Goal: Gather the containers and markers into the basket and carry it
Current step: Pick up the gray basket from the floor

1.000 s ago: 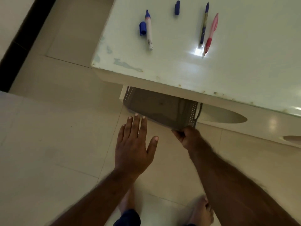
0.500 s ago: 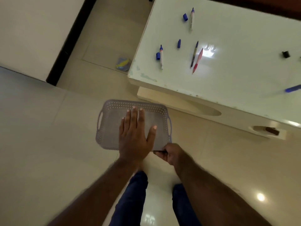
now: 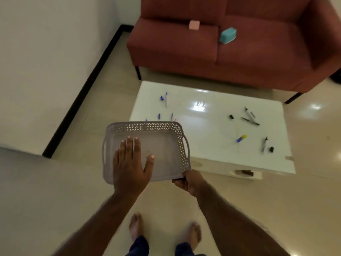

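Empty grey perforated plastic basket [image 3: 162,145] hung at the white counter's [image 3: 217,145] near-left corner, right hand [image 3: 190,182] pinching its near rim, left hand [image 3: 132,167] flat, fingers spread. Scattered markers [image 3: 250,119] lay beyond, nearer the right hand.

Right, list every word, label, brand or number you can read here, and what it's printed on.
No readable text in this view.
Markers on the white table: any print on the barrels is too small and blurred.
Grey basket, gripped at its near corner by the right hand, left hand flat over it: no label shows.
Pink container and teal container on the sofa: no lettering visible.
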